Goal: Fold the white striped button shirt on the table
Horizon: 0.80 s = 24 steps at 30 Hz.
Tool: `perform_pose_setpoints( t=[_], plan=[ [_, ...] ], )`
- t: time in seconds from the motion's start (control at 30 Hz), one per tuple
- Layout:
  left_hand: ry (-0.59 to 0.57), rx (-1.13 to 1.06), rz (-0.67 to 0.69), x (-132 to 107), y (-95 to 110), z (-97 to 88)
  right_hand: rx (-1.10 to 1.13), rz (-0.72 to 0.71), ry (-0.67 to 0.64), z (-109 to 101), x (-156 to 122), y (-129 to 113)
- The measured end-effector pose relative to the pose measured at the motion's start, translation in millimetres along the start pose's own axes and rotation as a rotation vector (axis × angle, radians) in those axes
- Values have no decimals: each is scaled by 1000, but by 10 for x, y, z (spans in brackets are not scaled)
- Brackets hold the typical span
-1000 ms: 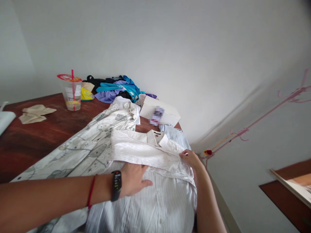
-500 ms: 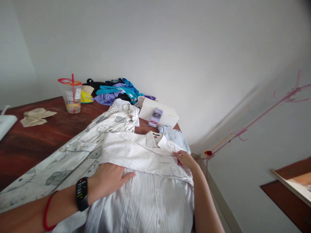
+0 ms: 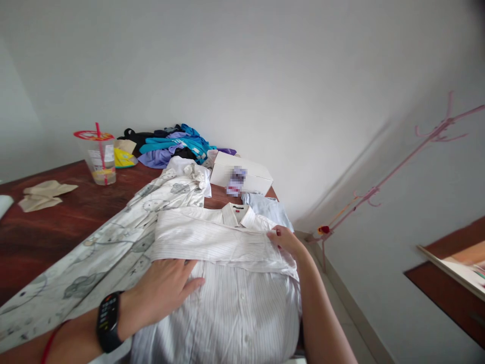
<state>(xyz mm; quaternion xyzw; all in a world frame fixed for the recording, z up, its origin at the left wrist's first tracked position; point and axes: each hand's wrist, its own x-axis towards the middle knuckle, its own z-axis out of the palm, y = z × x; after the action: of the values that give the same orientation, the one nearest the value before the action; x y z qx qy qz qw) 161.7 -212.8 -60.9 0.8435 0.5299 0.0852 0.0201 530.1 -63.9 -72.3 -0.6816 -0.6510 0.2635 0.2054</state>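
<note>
At the right edge of the counter (image 3: 56, 222), our left hand (image 3: 162, 292) lies spread flat on the white pinstriped cotton shirt (image 3: 242, 313). Our right hand (image 3: 283, 241) pinches its folded-across sleeve (image 3: 212, 241). We judge a sleeve fold is in hand, and it next wants smoothing flat.

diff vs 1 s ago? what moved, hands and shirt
The left hand slid left across the striped shirt, from its middle to its left edge, palm flat and open. The right hand stayed on the end of the folded sleeve at the right shoulder; whether it grips is unclear. Nothing taken up or let go. Shirt, cup, box and clothes pile lie as before.
</note>
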Motion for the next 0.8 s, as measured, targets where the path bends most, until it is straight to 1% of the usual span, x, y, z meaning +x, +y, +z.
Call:
perform_pose_setpoints(
  t=[0.1,0.23,0.33,0.4,0.53,0.6,0.67,0.7,0.73,0.77,0.8],
  plan=[
    [8,41,-52,-7,19,103,42,62,36,-28,11,45],
    [29,26,-38,-34,21,177,-11,65,57,-118,25,146],
    [30,-24,-23,-49,14,158,-46,71,64,-145,38,198],
    [6,-29,-46,-34,26,136,-53,83,55,-130,54,213],
    [-63,32,-132,72,97,112,-72,99,56,-83,103,231],
    [-100,56,-154,119,132,103,-86,105,57,-72,129,250],
    [-121,74,-157,107,148,79,-99,111,53,-69,153,274],
    [-126,73,-138,68,147,53,-105,112,51,-68,163,287],
    [-139,58,-93,9,138,15,-112,114,48,-67,171,299],
    [-164,25,-15,-66,124,-39,-119,115,46,-64,177,309],
    [-208,-27,96,-149,104,-111,-128,117,45,-59,182,314]
  ],
)
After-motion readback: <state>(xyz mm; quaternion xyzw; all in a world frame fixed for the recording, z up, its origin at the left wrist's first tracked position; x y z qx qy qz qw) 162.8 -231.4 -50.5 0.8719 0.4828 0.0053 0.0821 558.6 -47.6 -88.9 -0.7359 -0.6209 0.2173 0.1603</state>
